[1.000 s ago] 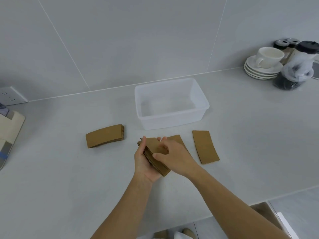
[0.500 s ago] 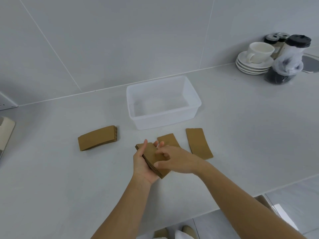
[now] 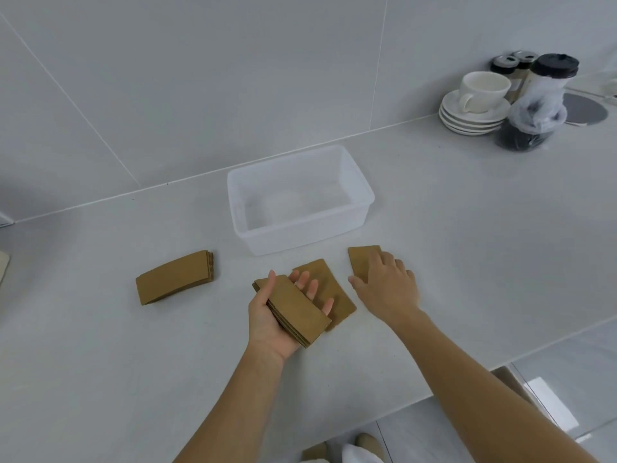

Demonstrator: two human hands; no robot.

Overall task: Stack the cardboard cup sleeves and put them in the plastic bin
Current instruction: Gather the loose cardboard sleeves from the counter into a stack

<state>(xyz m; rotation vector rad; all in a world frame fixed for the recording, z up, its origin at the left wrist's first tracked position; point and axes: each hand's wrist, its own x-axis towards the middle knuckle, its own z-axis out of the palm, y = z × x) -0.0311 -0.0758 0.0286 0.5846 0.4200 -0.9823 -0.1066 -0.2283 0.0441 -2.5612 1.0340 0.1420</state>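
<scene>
Head view, looking down on a pale grey worktop [image 3: 100, 379] backed by a tiled wall.

Left hand [image 3: 272, 320] palm up just above the worktop, grip closed around a small stack of sleeves [image 3: 293, 309]: thumb along the left edge, fingertips [image 3: 312, 289] showing past the right edge. Flattened brown cardboard, plain top face, corrugated layers visible along the near edge, stack angled from upper left to lower right.

Under that hand and partly hidden by it, a single sleeve [image 3: 337, 292] flat on the worktop, same brown, same slant.

Right hand [image 3: 387, 285] palm down, fingers spread, pressed flat on another sleeve [image 3: 360, 262] just to the right; only the far end of it showing beyond the knuckles. Grip there open, nothing clasped.

Further left, well apart from both hands, a second pile of sleeves [image 3: 175, 277] lying flat, slightly curved, edges roughly aligned, a few layers visible at the right end.

Behind the sleeves, a translucent plastic bin [image 3: 362, 213], rectangular, rounded corners, with no sleeves inside.

Far right corner: white cup [image 3: 484, 90] on a stack of saucers [image 3: 467, 123], beside a dark-lidded container [image 3: 537, 105] wrapped in clear plastic.
</scene>
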